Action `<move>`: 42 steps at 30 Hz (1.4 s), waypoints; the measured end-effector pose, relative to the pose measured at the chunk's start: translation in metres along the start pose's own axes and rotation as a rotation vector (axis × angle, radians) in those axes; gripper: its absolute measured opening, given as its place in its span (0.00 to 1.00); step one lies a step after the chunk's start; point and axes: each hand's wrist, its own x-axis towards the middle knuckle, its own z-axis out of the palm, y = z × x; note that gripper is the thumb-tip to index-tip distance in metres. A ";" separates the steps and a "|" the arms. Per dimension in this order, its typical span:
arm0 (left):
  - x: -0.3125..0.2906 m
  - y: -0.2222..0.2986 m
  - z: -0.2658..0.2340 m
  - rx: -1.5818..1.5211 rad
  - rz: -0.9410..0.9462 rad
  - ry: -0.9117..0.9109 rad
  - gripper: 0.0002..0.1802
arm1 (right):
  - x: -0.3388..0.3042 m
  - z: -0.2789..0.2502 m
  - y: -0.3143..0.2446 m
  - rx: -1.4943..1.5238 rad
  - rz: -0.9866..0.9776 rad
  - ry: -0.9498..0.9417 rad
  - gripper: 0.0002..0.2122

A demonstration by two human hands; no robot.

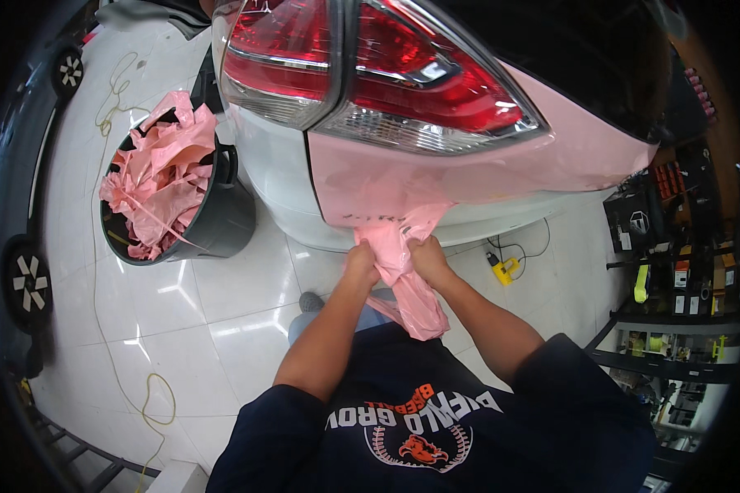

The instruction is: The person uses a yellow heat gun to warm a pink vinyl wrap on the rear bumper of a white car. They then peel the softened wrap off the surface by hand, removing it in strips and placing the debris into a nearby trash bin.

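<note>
A loose sheet of pink vinyl film (pixel 392 246) is bunched between my two hands, low at the back of a car. My left hand (pixel 361 261) grips its left edge and my right hand (pixel 427 260) its right edge, both closed. The film's upper end still joins the pink-covered tailgate panel (pixel 386 177), wrinkled where it lifts at the lower edge. The crumpled tail of the film hangs toward my lap. Above the panel is a red and clear tail light (pixel 436 82). White bodywork (pixel 275 177) shows on the left and below.
A dark bin (pixel 234 218) heaped with crumpled pink film (pixel 168 177) stands left on white floor tiles. A yellow and black heat gun (pixel 503 269) with its cord lies right. A yellow cord (pixel 99 320) crosses the left floor. Another car (pixel 37 189) and stocked shelves (pixel 674 329) flank me.
</note>
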 end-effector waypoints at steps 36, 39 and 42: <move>-0.116 0.062 0.147 0.048 -0.259 -0.358 0.10 | -0.033 -0.075 0.038 0.720 0.146 -0.394 0.20; -0.117 0.059 0.149 0.025 -0.275 -0.367 0.10 | 0.003 -0.091 0.014 0.909 0.215 -0.381 0.19; -0.124 0.063 0.157 -0.009 -0.247 -0.347 0.10 | 0.009 -0.067 -0.033 0.933 0.084 -0.466 0.18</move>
